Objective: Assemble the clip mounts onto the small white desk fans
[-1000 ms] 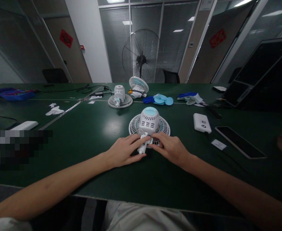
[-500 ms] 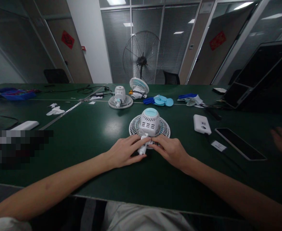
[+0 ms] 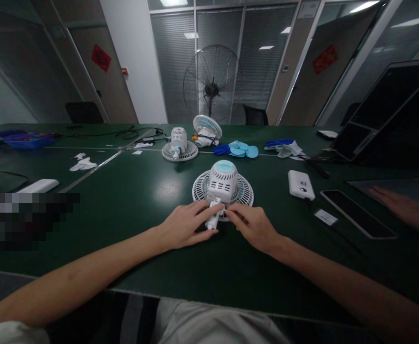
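A small white fan (image 3: 223,184) lies grille-down on the green table, its motor housing with a light-blue cap facing up. From the housing a white neck piece (image 3: 213,220) sticks out towards me. My left hand (image 3: 186,224) is closed on this neck, index finger across its top and thumb near its lower end. At the neck's right side, beside the grille rim, my right hand (image 3: 253,226) has its thumb and fingertips pinched together. Whatever those fingertips hold is too small or hidden to make out.
Behind stand two more small fans (image 3: 179,143) (image 3: 207,131), with light-blue fan blades (image 3: 243,149) beside them. To the right lie a white power bank (image 3: 301,185) and a phone (image 3: 358,214). Another person's hand (image 3: 403,205) reaches in at the right edge, over a dark flat panel.
My right fingers have drawn together into a pinch beside the neck. My left hand keeps its hold. The other person's hand has moved further in from the right, and a dark panel now shows there.
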Tool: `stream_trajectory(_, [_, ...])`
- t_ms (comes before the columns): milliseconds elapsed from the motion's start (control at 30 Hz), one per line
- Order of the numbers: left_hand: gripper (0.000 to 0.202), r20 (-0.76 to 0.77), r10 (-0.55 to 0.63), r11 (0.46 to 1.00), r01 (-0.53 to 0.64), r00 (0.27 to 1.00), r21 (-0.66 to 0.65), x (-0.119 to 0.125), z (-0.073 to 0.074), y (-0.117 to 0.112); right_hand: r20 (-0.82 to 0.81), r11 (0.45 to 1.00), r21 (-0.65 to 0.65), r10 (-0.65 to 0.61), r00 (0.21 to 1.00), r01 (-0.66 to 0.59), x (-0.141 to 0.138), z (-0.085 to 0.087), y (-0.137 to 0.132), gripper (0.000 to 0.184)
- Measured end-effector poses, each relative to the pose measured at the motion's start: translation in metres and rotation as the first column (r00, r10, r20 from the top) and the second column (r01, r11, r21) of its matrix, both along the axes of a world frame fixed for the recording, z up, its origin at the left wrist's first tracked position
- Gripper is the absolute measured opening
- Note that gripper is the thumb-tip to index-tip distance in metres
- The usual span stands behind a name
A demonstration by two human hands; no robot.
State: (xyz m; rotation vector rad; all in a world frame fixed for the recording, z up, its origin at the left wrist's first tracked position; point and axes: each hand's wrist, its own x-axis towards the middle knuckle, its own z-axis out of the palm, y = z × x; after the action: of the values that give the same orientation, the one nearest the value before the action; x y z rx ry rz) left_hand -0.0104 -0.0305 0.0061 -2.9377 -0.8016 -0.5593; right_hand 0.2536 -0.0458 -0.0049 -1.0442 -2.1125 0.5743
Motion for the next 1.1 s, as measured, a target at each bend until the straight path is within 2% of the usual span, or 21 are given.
stream_trajectory(33, [0.064,0.001,0.001,1.0,-0.001,1.0,0.001,0.0,0.0,0.0,-0.09,0.989,-0.149,-0.004,0.996,-0.01,-0.002,0.001,-0.001,0.034])
stream_trajectory(67, [0.063,0.004,0.004,1.0,-0.004,1.0,0.003,0.0,0.0,0.0,-0.191,0.944,-0.327,-0.02,0.981,-0.045,-0.004,0.003,-0.001,0.038])
stream_trajectory(100, [0.063,0.005,0.007,1.0,-0.007,1.0,0.004,-0.001,0.0,0.001,-0.292,0.86,-0.5,-0.053,0.955,-0.105,-0.006,0.005,-0.002,0.041])
stream_trajectory(133, [0.063,0.007,0.009,1.0,-0.009,1.0,0.004,-0.001,-0.001,0.001,-0.373,0.748,-0.637,-0.09,0.924,-0.184,-0.008,0.006,-0.001,0.043])
stream_trajectory(167, [0.063,0.008,0.01,1.0,-0.01,1.0,0.001,-0.001,-0.001,0.001,-0.431,0.644,-0.721,-0.129,0.893,-0.255,-0.009,0.007,-0.001,0.044])
stream_trajectory(200, [0.063,0.007,0.011,1.0,-0.011,1.0,-0.003,-0.001,-0.002,0.001,-0.467,0.566,-0.765,-0.159,0.87,-0.308,-0.009,0.007,0.0,0.044])
stream_trajectory(233, [0.063,0.005,0.012,1.0,-0.012,1.0,-0.007,-0.001,-0.002,0.001,-0.486,0.526,-0.782,-0.175,0.856,-0.336,-0.009,0.007,0.002,0.044])
stream_trajectory(267, [0.063,0.005,0.016,1.0,-0.016,1.0,-0.009,-0.001,-0.003,0.001,-0.49,0.527,-0.78,-0.18,0.853,-0.337,-0.008,0.006,0.003,0.045])
stream_trajectory(300, [0.063,0.006,0.024,1.0,-0.024,1.0,-0.008,0.0,-0.003,0.0,-0.479,0.558,-0.767,-0.17,0.861,-0.316,-0.008,0.004,0.003,0.046])
stream_trajectory(433, [0.061,0.028,0.143,0.99,-0.143,0.989,0.001,0.004,0.001,-0.006,-0.371,0.77,-0.618,-0.109,0.922,-0.158,-0.008,-0.004,0.003,0.051])
stream_trajectory(500, [0.056,0.035,0.235,0.972,-0.234,0.971,-0.026,0.004,0.004,-0.006,-0.331,0.824,-0.557,-0.107,0.938,-0.103,-0.009,-0.005,0.001,0.05])
stream_trajectory(633, [0.037,0.053,0.362,0.927,-0.354,0.931,-0.125,-0.002,0.01,0.008,-0.277,0.862,-0.503,-0.097,0.956,-0.058,-0.009,0.001,-0.004,0.049])
stream_trajectory(800, [0.031,0.122,0.379,0.913,-0.349,0.918,-0.212,-0.031,0.018,0.027,-0.263,0.893,-0.447,-0.076,0.962,-0.052,-0.006,0.003,-0.006,0.05])
stream_trajectory(900, [0.033,0.128,0.422,0.889,-0.382,0.898,-0.252,-0.066,0.023,0.022,-0.266,0.893,-0.447,-0.068,0.962,-0.06,-0.004,0.0,-0.006,0.047])
stream_trajectory(967, [0.036,0.115,0.503,0.85,-0.465,0.857,-0.249,-0.098,0.025,0.015,-0.265,0.887,-0.458,-0.07,0.962,-0.062,-0.004,-0.002,-0.006,0.046])
stream_trajectory(1100, [0.045,0.095,0.718,0.695,-0.701,0.69,-0.162,-0.169,0.022,0.008,-0.261,0.897,-0.44,-0.075,0.962,-0.05,-0.007,-0.003,-0.005,0.044])
